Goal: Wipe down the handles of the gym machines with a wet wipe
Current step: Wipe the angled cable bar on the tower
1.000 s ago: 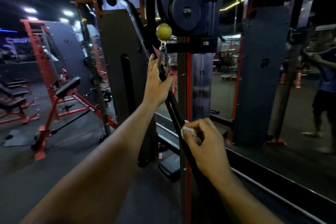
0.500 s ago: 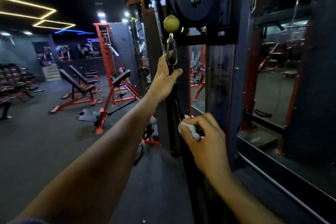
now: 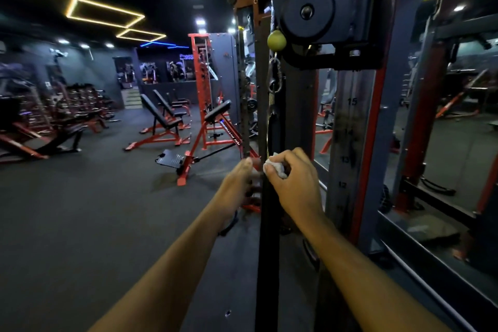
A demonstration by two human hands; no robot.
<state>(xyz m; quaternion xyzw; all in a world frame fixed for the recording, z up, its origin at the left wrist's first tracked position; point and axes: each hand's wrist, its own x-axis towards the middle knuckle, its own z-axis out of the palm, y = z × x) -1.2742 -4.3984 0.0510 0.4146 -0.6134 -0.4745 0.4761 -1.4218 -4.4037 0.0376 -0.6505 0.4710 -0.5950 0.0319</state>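
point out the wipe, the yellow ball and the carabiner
wipe [image 3: 275,167], head view, white wad showing between the thumb and fingers.
yellow ball [image 3: 276,40], head view, centre of the ball.
carabiner [image 3: 274,75], head view, middle of the metal clip.

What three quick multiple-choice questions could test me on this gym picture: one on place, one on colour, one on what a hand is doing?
1. Where is the ball?
A. on the floor
B. above the metal clip, under the big pulley wheel
C. on a bench

2. What colour are the bench frames?
A. red
B. white
C. green

3. What is the right hand doing?
A. hanging free
B. holding a white wipe against the black strap
C. lifting a weight

Answers: B, the ball hangs just over the clip; A, the legs are plainly red; B, the fingers curl round the wipe at the strap.
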